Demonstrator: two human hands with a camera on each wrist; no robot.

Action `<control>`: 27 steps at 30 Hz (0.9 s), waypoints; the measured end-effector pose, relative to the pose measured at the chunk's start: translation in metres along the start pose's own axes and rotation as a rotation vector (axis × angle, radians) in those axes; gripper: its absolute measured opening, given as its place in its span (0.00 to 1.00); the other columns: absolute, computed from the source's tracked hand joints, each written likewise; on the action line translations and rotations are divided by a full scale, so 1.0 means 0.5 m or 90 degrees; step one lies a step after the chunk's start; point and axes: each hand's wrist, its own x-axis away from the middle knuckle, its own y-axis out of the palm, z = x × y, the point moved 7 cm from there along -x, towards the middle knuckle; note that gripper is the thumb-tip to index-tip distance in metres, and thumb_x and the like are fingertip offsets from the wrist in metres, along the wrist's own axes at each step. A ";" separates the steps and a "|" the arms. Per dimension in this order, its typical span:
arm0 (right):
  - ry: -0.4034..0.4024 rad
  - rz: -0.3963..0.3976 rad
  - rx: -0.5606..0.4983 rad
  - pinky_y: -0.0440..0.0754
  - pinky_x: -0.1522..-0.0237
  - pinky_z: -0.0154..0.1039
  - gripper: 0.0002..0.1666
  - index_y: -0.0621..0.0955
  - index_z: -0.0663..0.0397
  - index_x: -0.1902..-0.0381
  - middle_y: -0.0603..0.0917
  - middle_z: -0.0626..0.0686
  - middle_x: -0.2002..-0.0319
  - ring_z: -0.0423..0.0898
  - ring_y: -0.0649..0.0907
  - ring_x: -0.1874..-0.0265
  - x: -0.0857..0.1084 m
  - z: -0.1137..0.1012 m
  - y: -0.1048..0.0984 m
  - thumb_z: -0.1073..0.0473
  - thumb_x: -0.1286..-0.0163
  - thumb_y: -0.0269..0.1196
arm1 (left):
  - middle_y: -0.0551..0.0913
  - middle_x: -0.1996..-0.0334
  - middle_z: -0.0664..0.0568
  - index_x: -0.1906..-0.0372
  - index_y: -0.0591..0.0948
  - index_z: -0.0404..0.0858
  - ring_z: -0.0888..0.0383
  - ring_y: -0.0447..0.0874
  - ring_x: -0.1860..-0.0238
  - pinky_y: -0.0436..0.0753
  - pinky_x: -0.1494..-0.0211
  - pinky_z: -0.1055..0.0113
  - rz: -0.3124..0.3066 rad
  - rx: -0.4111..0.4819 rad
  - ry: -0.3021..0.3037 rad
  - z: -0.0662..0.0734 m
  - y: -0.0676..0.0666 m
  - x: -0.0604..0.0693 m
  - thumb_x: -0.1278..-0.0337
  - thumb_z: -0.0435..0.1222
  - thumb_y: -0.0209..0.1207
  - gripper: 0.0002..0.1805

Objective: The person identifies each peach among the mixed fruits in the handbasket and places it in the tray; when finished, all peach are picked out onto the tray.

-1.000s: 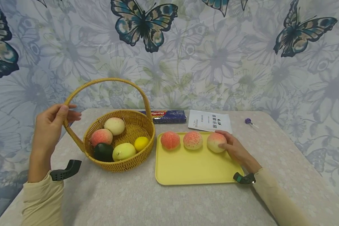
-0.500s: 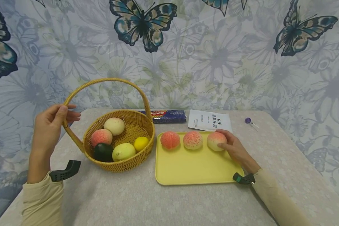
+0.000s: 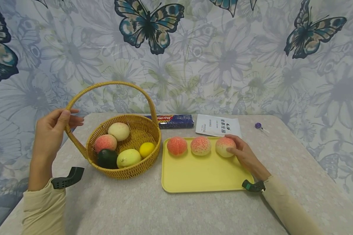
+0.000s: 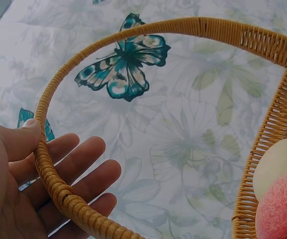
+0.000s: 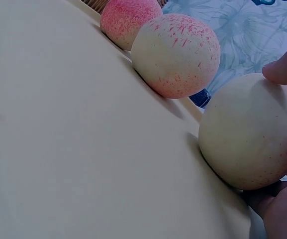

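Peach (image 3: 224, 148): rightmost of three in a row, it sat on the yellow tray (image 3: 206, 178) between one and two o'clock of its middle; the second peach (image 3: 201, 146) lay near it at nine o'clock.
Right hand (image 3: 247, 158): thumb at four o'clock and forefinger at one pinched that peach, the fingers set only as wide as its girth.
Left hand (image 3: 51, 129): the thumb lay on the basket handle (image 3: 113, 83) at nine o'clock of its hoop, the other fingers loose behind, a light hold.
Feel: probably light, perhaps yielding, though I couldn't tell real fruit from model; the dull skin seemed unlikely to slip, and a hard squeeze might have marked it.
Grip: opposite sides at the widest part looked best, clear of the second peach.
Wicker basket (image 3: 125, 173): at nine o'clock from the tray, it seemed stiff and, laden, fairly heavy; the crown of the hoop looked the steadier hold.
Right wrist view: showed the peach's pale lower flank, which the head view didn't.
Left wrist view: showed the handle's coiled winding closely.
Head view: alone showed the lemon (image 3: 147, 149), at three o'clock in the basket.
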 end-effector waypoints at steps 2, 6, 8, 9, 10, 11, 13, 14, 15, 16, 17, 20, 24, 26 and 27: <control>0.003 0.001 0.001 0.68 0.41 0.25 0.36 0.58 0.67 0.30 0.67 0.56 0.37 0.40 0.71 0.42 0.000 0.000 0.000 0.62 0.31 0.59 | 0.85 0.68 0.65 0.47 0.79 0.32 0.70 0.85 0.66 0.76 0.57 0.82 0.000 -0.001 0.000 0.000 0.000 0.000 0.28 0.41 0.47 0.18; 0.009 0.005 0.002 0.69 0.42 0.25 0.37 0.58 0.66 0.30 0.68 0.54 0.38 0.40 0.71 0.42 0.002 0.001 -0.001 0.61 0.31 0.59 | 0.85 0.68 0.65 0.47 0.78 0.32 0.70 0.85 0.66 0.76 0.58 0.82 0.000 -0.002 -0.002 0.001 0.001 0.000 0.28 0.41 0.47 0.18; 0.008 0.007 0.001 0.69 0.42 0.25 0.36 0.58 0.66 0.30 0.68 0.53 0.38 0.40 0.71 0.42 0.002 0.001 -0.001 0.60 0.30 0.59 | 0.85 0.68 0.65 0.47 0.78 0.32 0.70 0.85 0.66 0.76 0.58 0.82 0.000 -0.003 -0.001 0.002 0.001 0.000 0.28 0.41 0.47 0.18; 0.006 0.009 0.000 0.69 0.42 0.25 0.36 0.58 0.66 0.31 0.68 0.53 0.38 0.40 0.71 0.43 0.002 0.001 -0.001 0.61 0.30 0.59 | 0.85 0.68 0.65 0.47 0.78 0.32 0.70 0.85 0.66 0.76 0.58 0.82 -0.001 -0.002 -0.001 0.002 0.001 -0.001 0.28 0.41 0.47 0.18; 0.003 0.011 0.000 0.69 0.42 0.25 0.35 0.58 0.67 0.31 0.69 0.52 0.39 0.39 0.72 0.43 0.002 0.000 -0.002 0.61 0.30 0.58 | 0.85 0.68 0.65 0.47 0.78 0.32 0.70 0.85 0.66 0.76 0.58 0.82 -0.001 -0.002 0.000 0.002 0.002 -0.001 0.28 0.41 0.47 0.18; 0.000 0.014 -0.001 0.69 0.42 0.25 0.35 0.59 0.67 0.31 0.69 0.51 0.40 0.39 0.72 0.43 0.002 0.000 -0.002 0.61 0.30 0.58 | 0.85 0.68 0.65 0.47 0.78 0.32 0.70 0.85 0.66 0.77 0.58 0.82 -0.001 -0.004 0.001 0.003 0.001 -0.001 0.28 0.41 0.47 0.19; -0.008 0.018 -0.005 0.70 0.43 0.25 0.33 0.60 0.68 0.32 0.70 0.50 0.41 0.38 0.72 0.44 0.002 0.000 -0.003 0.61 0.29 0.57 | 0.85 0.68 0.65 0.47 0.78 0.32 0.69 0.85 0.66 0.77 0.58 0.82 -0.001 -0.003 0.003 0.003 0.001 -0.001 0.28 0.41 0.47 0.18; -0.011 0.020 -0.007 0.70 0.43 0.25 0.33 0.60 0.68 0.32 0.71 0.49 0.42 0.38 0.73 0.45 0.002 0.000 -0.003 0.61 0.29 0.57 | 0.85 0.68 0.65 0.47 0.79 0.32 0.69 0.85 0.66 0.77 0.58 0.82 0.000 -0.003 0.003 0.004 0.001 -0.001 0.28 0.41 0.47 0.18; -0.017 0.022 -0.010 0.71 0.44 0.25 0.32 0.60 0.69 0.32 0.71 0.49 0.43 0.38 0.73 0.46 0.002 -0.001 -0.003 0.61 0.28 0.56 | 0.85 0.68 0.65 0.47 0.79 0.32 0.69 0.85 0.66 0.77 0.58 0.82 0.000 -0.003 0.003 0.004 0.001 -0.001 0.28 0.41 0.47 0.18; -0.022 0.023 -0.015 0.71 0.44 0.25 0.31 0.61 0.69 0.33 0.72 0.48 0.43 0.38 0.74 0.46 0.002 -0.001 -0.004 0.62 0.28 0.56 | 0.85 0.68 0.65 0.47 0.79 0.32 0.70 0.85 0.66 0.76 0.58 0.82 0.000 -0.003 0.001 0.004 0.001 -0.001 0.28 0.41 0.47 0.18; -0.027 0.024 -0.021 0.72 0.44 0.26 0.31 0.61 0.70 0.33 0.72 0.48 0.44 0.38 0.74 0.46 0.001 -0.002 -0.004 0.62 0.28 0.56 | 0.85 0.68 0.65 0.47 0.79 0.32 0.70 0.85 0.66 0.76 0.58 0.82 0.000 -0.004 0.001 0.004 0.000 -0.001 0.28 0.41 0.47 0.19; -0.035 0.026 -0.027 0.72 0.45 0.26 0.30 0.61 0.71 0.34 0.72 0.49 0.44 0.38 0.74 0.47 0.000 -0.003 -0.005 0.63 0.28 0.55 | 0.85 0.69 0.66 0.47 0.79 0.32 0.70 0.84 0.66 0.76 0.58 0.82 0.001 -0.004 -0.002 0.005 0.000 -0.001 0.28 0.41 0.47 0.19; -0.025 0.039 -0.008 0.72 0.44 0.26 0.29 0.63 0.68 0.34 0.72 0.50 0.43 0.37 0.74 0.46 -0.002 -0.004 -0.008 0.60 0.28 0.56 | 0.85 0.68 0.65 0.47 0.78 0.31 0.70 0.85 0.66 0.76 0.58 0.82 -0.001 -0.001 -0.004 0.005 0.001 -0.002 0.28 0.42 0.47 0.19; -0.020 0.043 0.002 0.71 0.44 0.25 0.29 0.63 0.67 0.34 0.71 0.52 0.42 0.37 0.74 0.45 -0.003 -0.005 -0.010 0.59 0.28 0.56 | 0.85 0.68 0.65 0.47 0.78 0.32 0.70 0.85 0.66 0.76 0.58 0.82 -0.003 0.002 -0.006 0.005 0.001 -0.001 0.28 0.42 0.47 0.19; -0.022 0.045 0.007 0.71 0.44 0.25 0.30 0.63 0.66 0.34 0.71 0.55 0.40 0.37 0.74 0.45 -0.003 -0.007 -0.010 0.59 0.28 0.57 | 0.85 0.68 0.65 0.47 0.78 0.31 0.69 0.85 0.66 0.76 0.58 0.82 -0.003 0.003 -0.006 0.005 0.002 -0.001 0.28 0.42 0.47 0.19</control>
